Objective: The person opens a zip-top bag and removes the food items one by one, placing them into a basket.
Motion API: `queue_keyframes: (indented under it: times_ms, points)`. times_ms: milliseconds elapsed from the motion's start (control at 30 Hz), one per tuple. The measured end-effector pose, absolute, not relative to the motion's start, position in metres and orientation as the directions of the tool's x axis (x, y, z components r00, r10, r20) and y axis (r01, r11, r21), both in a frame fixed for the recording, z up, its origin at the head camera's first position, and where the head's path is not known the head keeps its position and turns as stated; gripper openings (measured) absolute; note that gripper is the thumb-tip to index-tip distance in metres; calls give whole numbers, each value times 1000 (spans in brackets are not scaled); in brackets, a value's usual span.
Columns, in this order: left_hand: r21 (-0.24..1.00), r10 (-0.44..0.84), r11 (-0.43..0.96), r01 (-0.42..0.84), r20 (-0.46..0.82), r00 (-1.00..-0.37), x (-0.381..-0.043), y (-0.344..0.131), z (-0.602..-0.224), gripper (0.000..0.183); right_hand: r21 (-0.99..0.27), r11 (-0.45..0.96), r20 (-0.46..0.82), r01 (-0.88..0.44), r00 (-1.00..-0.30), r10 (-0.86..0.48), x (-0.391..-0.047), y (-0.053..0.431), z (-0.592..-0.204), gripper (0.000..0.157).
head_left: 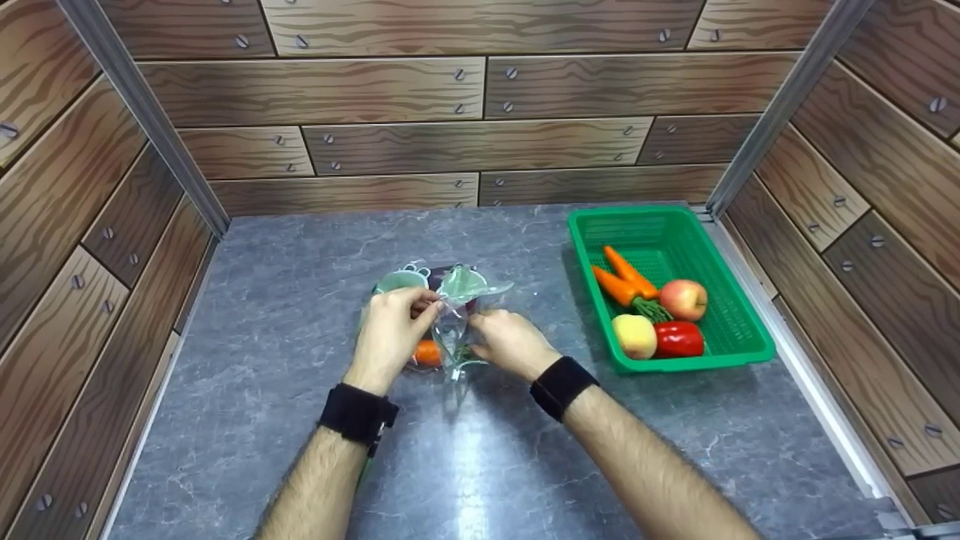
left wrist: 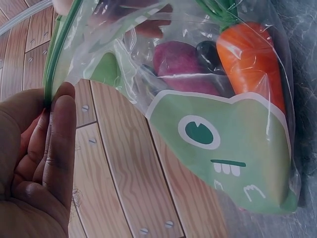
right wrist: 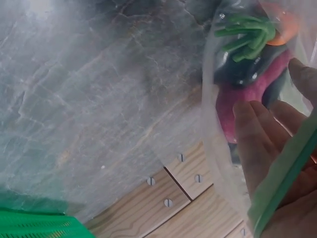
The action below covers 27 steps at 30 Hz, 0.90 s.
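A clear zip bag [head_left: 463, 283] with a pale green cartoon print stands on the table between both hands. My left hand [head_left: 386, 326] pinches its green zip edge between thumb and fingers, as the left wrist view shows. Inside the bag are an orange carrot [left wrist: 252, 62] with a green top, a purple-pink vegetable [left wrist: 178, 64] and a dark rounded item [left wrist: 210, 53]. My right hand [head_left: 517, 341] reaches through the bag's mouth; in the right wrist view its fingers [right wrist: 255, 134] are extended, thumb apart, with the green zip strip crossing the palm. Nothing shows in its grasp.
On the right stands a green basket [head_left: 756, 351] holding two carrots [head_left: 615, 285], a red-yellow apple [head_left: 683, 300], a pale yellow apple [head_left: 634, 335] and a red pepper [head_left: 679, 339]. Wood-patterned walls [head_left: 480, 90] enclose the grey marbled table [head_left: 270, 300] at the back and sides.
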State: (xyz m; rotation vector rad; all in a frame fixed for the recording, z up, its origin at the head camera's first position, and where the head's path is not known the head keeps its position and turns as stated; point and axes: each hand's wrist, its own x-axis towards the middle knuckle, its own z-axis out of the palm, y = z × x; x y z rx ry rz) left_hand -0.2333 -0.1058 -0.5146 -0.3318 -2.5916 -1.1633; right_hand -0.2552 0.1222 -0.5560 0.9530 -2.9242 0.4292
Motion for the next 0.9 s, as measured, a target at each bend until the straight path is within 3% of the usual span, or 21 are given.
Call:
queue_keyframes:
  times_ms: [33,133,333,900]
  points:
    - [702,101,627,339,358,-928,-247,-110,-537,14,-256,775,111,-578,-814,-570,-256,122,-558,28]
    - [721,102,613,324,335,-937,-247,-111,-538,15,-283,782,69,-556,-825,-561,-256,123,-562,29]
    - [719,95,624,306,319,-943,-233,-108,-516,13,-326,788,1,-522,-834,-552,-258,122,-571,32]
    - [699,97,647,306,323,-942,-232,-111,-522,11,-303,813,14,-497,-856,-518,-259,116,-598,21]
